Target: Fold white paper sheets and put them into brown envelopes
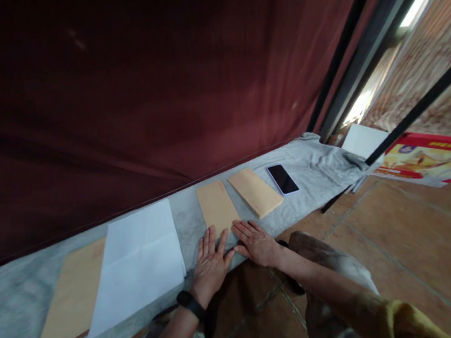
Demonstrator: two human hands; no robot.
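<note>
My left hand [210,262] lies flat with its fingers stretched out, fingertips on the near end of a small brown envelope [215,205]. My right hand [255,241] lies flat beside it, fingers spread and touching the same envelope's near right corner. Neither hand holds anything. The envelope rests on a grey cloth [12,301] covering a low surface. A black band sits on my left wrist.
A stack of brown envelopes [254,191] lies right of the small one, then a black phone [282,179]. To the left lie white paper sheets [140,257] over a large brown envelope [71,298]. A dark red curtain hangs behind. Tiled floor and a printed poster [428,159] are at right.
</note>
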